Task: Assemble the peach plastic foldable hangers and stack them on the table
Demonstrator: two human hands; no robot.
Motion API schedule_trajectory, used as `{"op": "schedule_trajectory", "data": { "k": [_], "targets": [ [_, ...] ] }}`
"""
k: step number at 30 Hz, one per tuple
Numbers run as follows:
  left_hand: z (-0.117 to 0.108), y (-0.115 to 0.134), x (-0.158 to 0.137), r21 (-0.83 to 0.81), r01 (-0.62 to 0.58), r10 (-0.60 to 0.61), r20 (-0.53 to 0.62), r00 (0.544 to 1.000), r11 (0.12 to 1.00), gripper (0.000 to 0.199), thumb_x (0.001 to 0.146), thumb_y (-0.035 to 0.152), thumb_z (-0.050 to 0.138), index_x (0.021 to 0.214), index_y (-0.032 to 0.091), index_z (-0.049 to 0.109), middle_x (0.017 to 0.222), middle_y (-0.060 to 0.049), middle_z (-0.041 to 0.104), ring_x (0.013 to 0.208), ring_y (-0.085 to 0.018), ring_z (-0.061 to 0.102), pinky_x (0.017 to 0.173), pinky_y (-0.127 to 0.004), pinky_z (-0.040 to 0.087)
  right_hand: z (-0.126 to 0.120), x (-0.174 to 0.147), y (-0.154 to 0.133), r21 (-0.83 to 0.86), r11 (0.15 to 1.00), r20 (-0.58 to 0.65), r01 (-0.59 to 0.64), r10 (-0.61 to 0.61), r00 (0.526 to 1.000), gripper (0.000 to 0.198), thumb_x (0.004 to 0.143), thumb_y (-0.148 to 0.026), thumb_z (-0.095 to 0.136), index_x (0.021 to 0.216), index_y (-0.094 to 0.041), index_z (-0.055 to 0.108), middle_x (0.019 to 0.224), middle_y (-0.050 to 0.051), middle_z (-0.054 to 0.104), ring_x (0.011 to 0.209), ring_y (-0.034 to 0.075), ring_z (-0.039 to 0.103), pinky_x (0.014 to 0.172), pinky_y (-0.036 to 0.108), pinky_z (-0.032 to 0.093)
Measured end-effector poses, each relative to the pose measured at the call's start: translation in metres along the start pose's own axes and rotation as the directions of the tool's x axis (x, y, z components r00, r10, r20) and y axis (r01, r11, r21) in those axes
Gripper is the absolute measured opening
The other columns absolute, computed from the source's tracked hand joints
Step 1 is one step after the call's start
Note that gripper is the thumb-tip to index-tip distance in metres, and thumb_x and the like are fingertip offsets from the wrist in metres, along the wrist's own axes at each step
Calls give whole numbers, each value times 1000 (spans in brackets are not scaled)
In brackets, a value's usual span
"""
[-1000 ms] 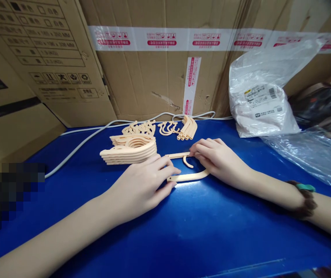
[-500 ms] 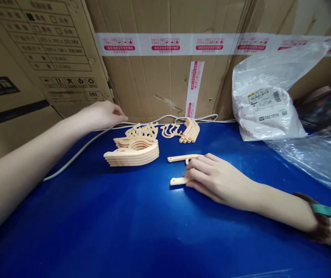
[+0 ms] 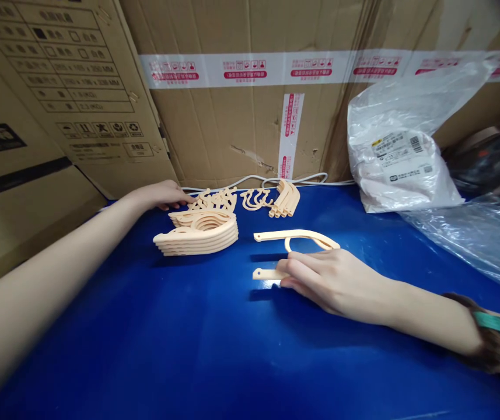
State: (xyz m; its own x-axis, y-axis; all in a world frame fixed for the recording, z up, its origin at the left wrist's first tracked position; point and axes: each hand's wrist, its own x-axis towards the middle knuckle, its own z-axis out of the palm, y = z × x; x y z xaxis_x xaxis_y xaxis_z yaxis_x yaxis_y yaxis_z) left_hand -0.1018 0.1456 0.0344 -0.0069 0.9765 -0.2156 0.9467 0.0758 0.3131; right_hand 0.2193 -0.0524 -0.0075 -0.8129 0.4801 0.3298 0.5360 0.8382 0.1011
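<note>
My right hand [image 3: 335, 284] is closed around a cream plastic folding-hanger piece [image 3: 300, 234], with two flat arms pointing left and a curved loop between them. Shadows beneath show it a little above the blue table. My palm and fingers hide the rest of the piece. At the back left, my left hand [image 3: 164, 194] has its fingers loosely stretched, the tips at the edge of a pile of small cream connector parts [image 3: 214, 200]. No part shows in its fingers. Just in front lies a stack of cream hanger arms [image 3: 199, 234].
Small cream hooks [image 3: 256, 200] and a bundle of short curved cream pieces [image 3: 286, 198] lie at the back. Behind them run a white cable [image 3: 252, 177] and a taped cardboard box [image 3: 232, 128]. A white plastic bag [image 3: 407, 169] stands at right; another printed box [image 3: 92, 87] is at left.
My left hand has come down and slightly forward onto the edge of the small-parts pile. My right hand has shifted lower on the hanger piece, showing more of its upper arm.
</note>
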Motion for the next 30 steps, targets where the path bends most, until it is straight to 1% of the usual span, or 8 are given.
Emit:
{"op": "schedule_trajectory", "data": {
  "k": [3,7,10,13,16,19,25,30],
  "targets": [
    [2,1,3,4,2,-2,-15,1000,1000,35,54,50,72,63,17,63,69,-8,66,71,-23,62,54,-27,42,-1,0,0,25,999,10,-29,28,1000,32,103,-29,24,96,-16,52,85,3,66,57,11,57,53,26,37],
    [4,2,3,0,-6,6,-21,1000,1000,28,57,43,70,61,17,62,68,-7,63,67,-21,60,52,-26,41,-2,-1,0,48,998,26,-50,49,998,32,104,-29,23,101,-15,52,89,5,68,63,12,63,54,25,39],
    [5,2,3,-2,-11,11,-27,1000,1000,24,61,40,66,60,16,61,65,-6,61,62,-19,57,50,-25,39,-1,-1,1,59,997,28,-47,46,999,32,104,-29,24,102,-15,53,91,6,69,65,12,65,55,25,40],
    [4,0,6,4,-6,7,-35,999,1000,25,61,42,66,60,17,61,66,-7,62,63,-19,58,50,-25,39,0,-1,2,77,996,25,-46,44,999,31,103,-28,25,104,-15,53,93,7,69,65,12,65,55,25,41],
    [-1,-4,8,34,17,-15,-37,999,999,32,58,48,70,59,17,59,64,-9,62,63,-22,58,49,-27,39,0,-1,2,80,995,21,-54,53,998,31,103,-29,26,107,-15,54,94,7,69,65,13,65,54,26,41],
    [-6,-7,8,64,33,-32,-19,999,997,35,57,50,71,57,17,58,63,-11,62,61,-22,57,48,-28,39,0,-1,2,78,995,21,-57,56,998,31,103,-29,26,107,-15,54,95,6,69,66,13,66,54,26,40],
    [-7,-4,5,96,-30,26,46,999,995,28,56,42,71,52,18,58,53,-6,56,50,-17,53,47,-29,37,1,-1,2,76,995,19,-58,57,998,29,103,-29,28,107,-16,54,95,6,70,65,12,66,53,26,39],
    [-9,1,1,133,-81,74,54,996,988,31,53,46,74,53,18,59,50,-4,55,53,-19,54,51,-29,40,1,-1,2,56,997,34,-58,56,998,29,103,-29,27,107,-16,52,95,5,70,65,12,65,53,26,36]
  ]
}}
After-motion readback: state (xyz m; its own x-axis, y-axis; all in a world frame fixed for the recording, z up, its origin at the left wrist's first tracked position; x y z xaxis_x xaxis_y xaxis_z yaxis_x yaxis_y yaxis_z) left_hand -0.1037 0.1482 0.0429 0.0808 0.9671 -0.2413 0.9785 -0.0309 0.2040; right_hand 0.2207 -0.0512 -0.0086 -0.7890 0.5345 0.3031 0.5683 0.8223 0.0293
